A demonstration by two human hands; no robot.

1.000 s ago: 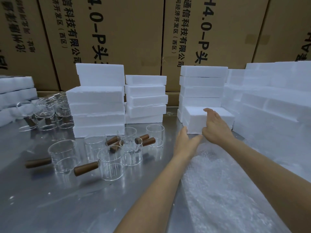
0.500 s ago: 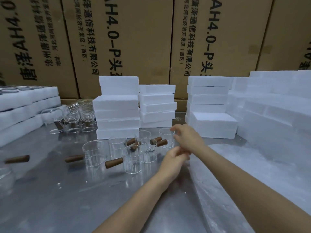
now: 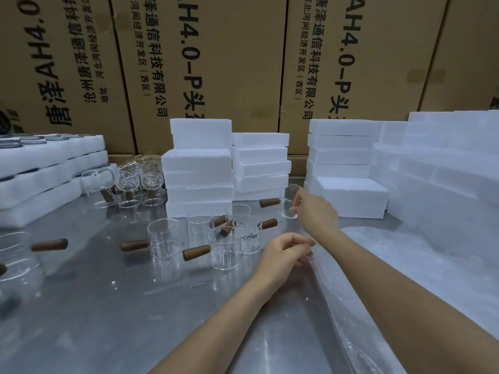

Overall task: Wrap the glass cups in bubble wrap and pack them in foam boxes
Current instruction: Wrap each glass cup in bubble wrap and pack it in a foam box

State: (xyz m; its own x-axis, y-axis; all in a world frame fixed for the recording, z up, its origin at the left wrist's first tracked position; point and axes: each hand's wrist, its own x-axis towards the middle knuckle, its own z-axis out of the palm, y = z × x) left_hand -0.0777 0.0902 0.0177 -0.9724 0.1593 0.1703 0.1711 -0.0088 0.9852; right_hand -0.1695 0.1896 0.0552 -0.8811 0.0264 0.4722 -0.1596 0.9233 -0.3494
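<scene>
Glass cup (image 3: pixel 290 202) sits pinched in the right hand (image 3: pixel 317 214) at centre frame; left hand (image 3: pixel 283 252) below, loosely curled, holds nothing.

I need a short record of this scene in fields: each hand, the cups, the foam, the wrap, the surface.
right hand: holds a lifted glass cup by its rim, wooden handle pointing left
left hand: fingers loosely curled at the edge of the bubble wrap; whether it pinches the wrap is unclear
loose cups: clustered on the metal table, left of the hands
foam boxes: stacked behind the cups
cardboard cartons: standing along the back
</scene>
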